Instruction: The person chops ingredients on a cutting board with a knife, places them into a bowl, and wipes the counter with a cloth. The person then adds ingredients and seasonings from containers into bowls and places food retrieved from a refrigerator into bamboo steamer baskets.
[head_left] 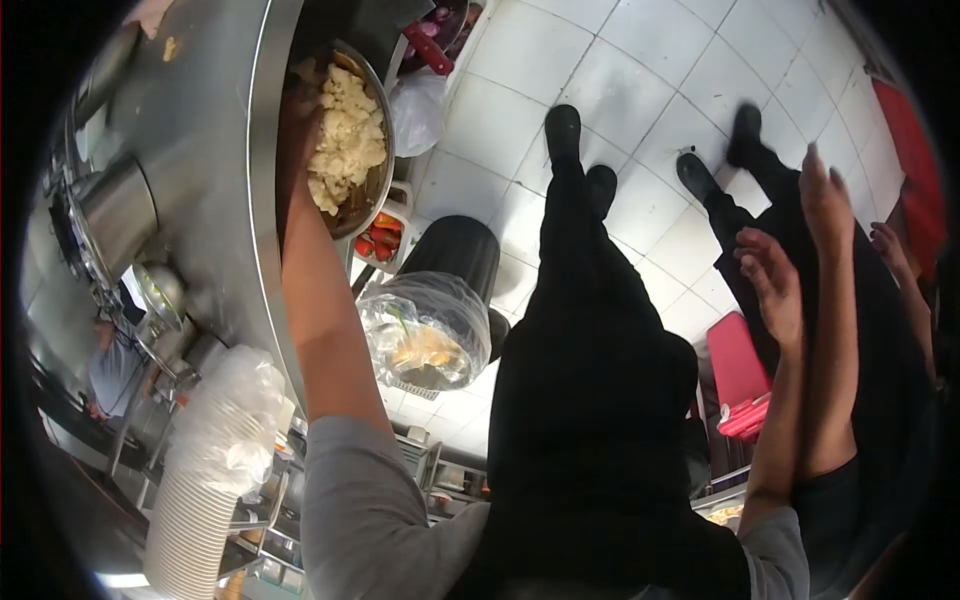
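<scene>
Along our left side runs a long steel counter (pixel 215 210); to our right stands another person (pixel 865 340), arms raised. Beside the counter's edge sits a metal bowl (pixel 374 190), foreshortened into an oval whose long axis runs roughly parallel to that edge. Inside, a lumpy, pale food mound (pixel 348 145) stretches the same way. Our left hand (pixel 303 115) is much the nearer, at the bowl's counter side, with the mound directly to its right in the view; shadow hides the fingers, so we cannot tell whether they grip anything. Our right hand (pixel 772 278) is well apart from the bowl, raised and empty, its fingers loosely spread and slightly curled.
</scene>
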